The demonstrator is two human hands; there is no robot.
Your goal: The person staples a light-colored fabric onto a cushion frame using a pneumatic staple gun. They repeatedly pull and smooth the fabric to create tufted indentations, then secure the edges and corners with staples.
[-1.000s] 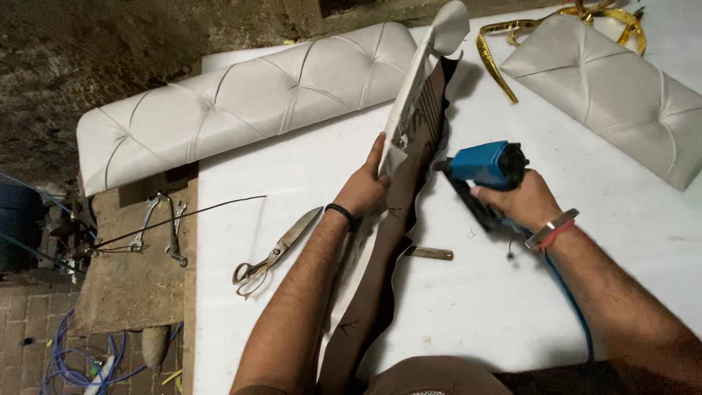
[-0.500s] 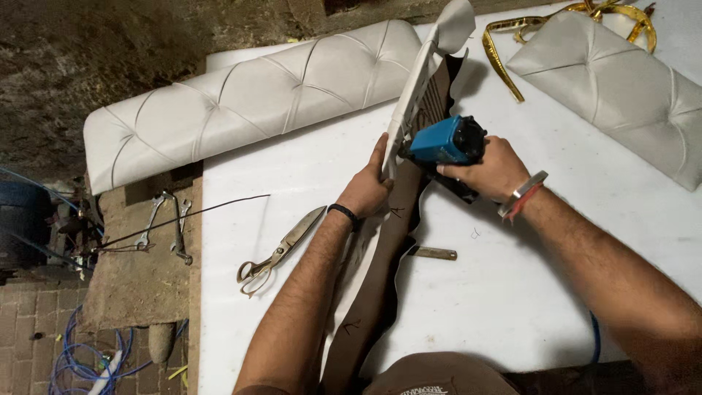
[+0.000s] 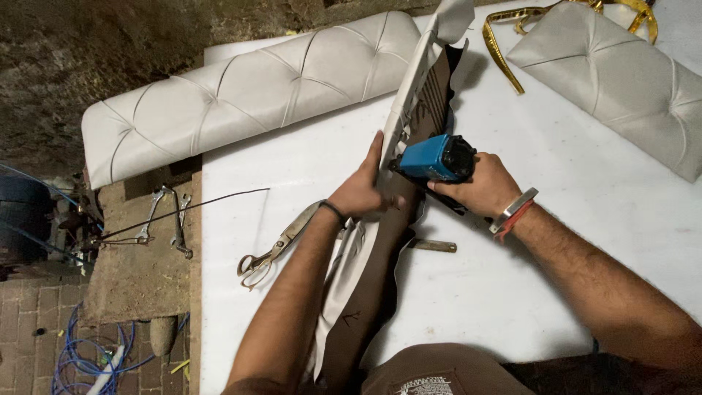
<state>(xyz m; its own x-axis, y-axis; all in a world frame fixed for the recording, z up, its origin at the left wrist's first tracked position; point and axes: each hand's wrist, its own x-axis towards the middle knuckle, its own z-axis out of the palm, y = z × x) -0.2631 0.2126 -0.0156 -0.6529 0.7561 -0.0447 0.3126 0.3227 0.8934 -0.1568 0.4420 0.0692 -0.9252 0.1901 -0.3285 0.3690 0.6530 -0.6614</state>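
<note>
Overhead, from the head camera, a person works at a white desk (image 3: pixel 556 278). Left hand (image 3: pixel 362 192), fingers stretched nearly flat, presses against a long upholstered panel (image 3: pixel 409 110) standing on edge and running away across the desk, brown backing (image 3: pixel 369 285) trailing toward the body. Right hand (image 3: pixel 479 183) is clamped around a blue stapler (image 3: pixel 437 157), its nose against the panel's brown side. Scissors (image 3: pixel 274 245) lie just left of the forearm. Two tufted cushions (image 3: pixel 234 95) (image 3: pixel 614 73) flank the work, a gold strap (image 3: pixel 512 36) beyond.
</note>
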